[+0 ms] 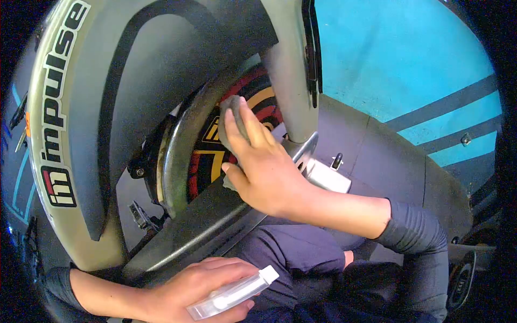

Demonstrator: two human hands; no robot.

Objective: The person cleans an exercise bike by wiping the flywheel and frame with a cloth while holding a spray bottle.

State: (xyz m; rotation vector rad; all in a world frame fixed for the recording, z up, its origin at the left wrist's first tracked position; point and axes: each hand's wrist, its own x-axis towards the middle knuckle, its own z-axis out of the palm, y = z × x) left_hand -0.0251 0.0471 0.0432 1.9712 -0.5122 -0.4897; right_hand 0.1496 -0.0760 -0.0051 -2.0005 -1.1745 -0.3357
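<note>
A grey cloth (230, 121) lies under the fingers of my right hand (264, 167), which presses it against a round disc (207, 161) with red, black and tan patterns. The disc sits inside the curved dark cover (156, 81) of a machine marked "impulse". Low in the view, my left hand (210, 285) is wrapped round a clear plastic bottle (231, 296) with a white top, held tilted. A dark frame bar (199, 231) of the machine runs between the two hands.
A silver block (328, 177) and a small metal fitting (337, 161) stand right of my right hand. A pedal (142, 215) is left of the disc. Blue flooring with dark stripes (398, 64) spans the upper right. My dark-clothed legs (296, 247) are below.
</note>
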